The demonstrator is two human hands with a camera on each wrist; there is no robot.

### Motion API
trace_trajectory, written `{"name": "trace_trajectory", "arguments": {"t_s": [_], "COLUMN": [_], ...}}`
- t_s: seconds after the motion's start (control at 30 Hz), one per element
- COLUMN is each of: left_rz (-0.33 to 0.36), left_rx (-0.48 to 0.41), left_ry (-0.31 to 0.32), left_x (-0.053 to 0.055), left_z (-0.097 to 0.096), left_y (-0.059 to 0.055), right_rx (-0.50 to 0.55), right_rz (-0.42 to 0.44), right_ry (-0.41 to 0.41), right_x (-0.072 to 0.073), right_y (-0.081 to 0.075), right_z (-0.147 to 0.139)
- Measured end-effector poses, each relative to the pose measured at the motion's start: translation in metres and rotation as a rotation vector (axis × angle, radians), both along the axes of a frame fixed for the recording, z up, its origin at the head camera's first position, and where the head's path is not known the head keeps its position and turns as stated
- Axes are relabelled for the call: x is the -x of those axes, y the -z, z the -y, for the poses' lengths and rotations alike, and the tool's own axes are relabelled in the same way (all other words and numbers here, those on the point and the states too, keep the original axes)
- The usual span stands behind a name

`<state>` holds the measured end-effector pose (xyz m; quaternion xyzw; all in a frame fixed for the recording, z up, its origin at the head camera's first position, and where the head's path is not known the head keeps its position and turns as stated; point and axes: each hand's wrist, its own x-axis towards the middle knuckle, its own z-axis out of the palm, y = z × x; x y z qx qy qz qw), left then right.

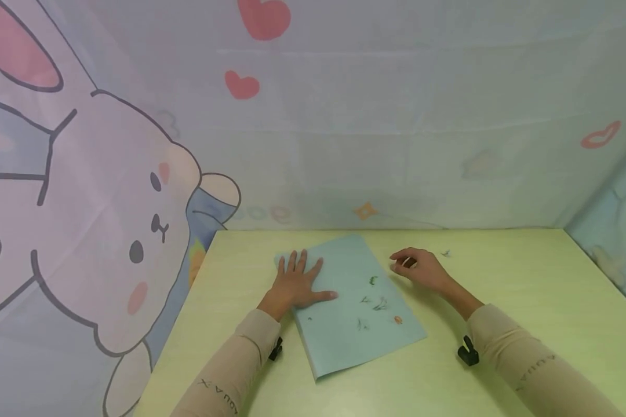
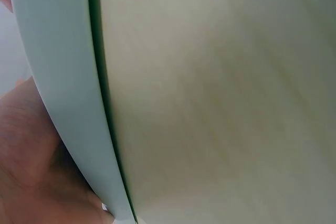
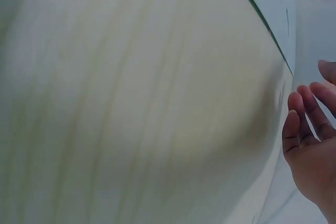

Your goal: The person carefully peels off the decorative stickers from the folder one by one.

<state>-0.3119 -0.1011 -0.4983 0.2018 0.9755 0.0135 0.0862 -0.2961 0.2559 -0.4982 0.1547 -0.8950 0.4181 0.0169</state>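
Note:
A light-blue folded sheet or thin booklet point(image 1: 344, 347) lies at a slant on the table, dotted with several small plant-like pieces, such as a green sprig point(image 1: 372, 281) and an orange flower shape point(image 1: 398, 319). My left hand point(image 1: 294, 289) rests on its left part, fingers spread and palm down. Its left edge point(image 2: 63, 56) stands slightly raised in the left wrist view. Just off the sheet's right side, my right hand point(image 1: 419, 267) hovers over the table with loosely bent fingers point(image 3: 307, 124) and nothing visible between them.
Another small sprig-like piece point(image 1: 446, 253) lies on the pale yellow table point(image 1: 527, 289), right of my right hand. Behind the table hangs a printed cloth point(image 1: 396, 145) with hearts and a large rabbit. A dark wrist device point(image 1: 468, 351) sits beneath the right sleeve.

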Motion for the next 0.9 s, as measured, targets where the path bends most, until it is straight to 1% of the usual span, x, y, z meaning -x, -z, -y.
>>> {"name": "trace_trajectory", "arguments": {"t_s": [0.17,0.4,0.53,0.6,0.8,0.9], "left_rz": [0.003,-0.002,-0.008,-0.011,0.002,0.012], "left_rx": [0.003,0.0,0.007,0.016,0.019,0.007], "left_ry": [0.004,0.027,0.037,0.042,0.043,0.045], "left_x": [-0.002,-0.002,-0.002,-0.002,-0.003,-0.003], "left_z": [0.0,-0.002,-0.002,-0.002,-0.003,-0.004], "left_y": [-0.001,-0.004,-0.005,-0.006,-0.007,-0.006], "right_rx": [0.016,-0.001,-0.01,-0.017,-0.082,-0.12], "right_rz": [0.033,0.037,0.035,0.021,-0.074,-0.093], "right_ry": [-0.043,-0.125,-0.143,-0.145,-0.15,-0.142], "right_x": [-0.002,0.0,0.002,0.003,0.004,0.002], "right_y": [0.001,0.003,0.004,0.006,0.009,0.009], "right_z": [0.012,0.022,0.023,0.024,0.031,0.033]}}
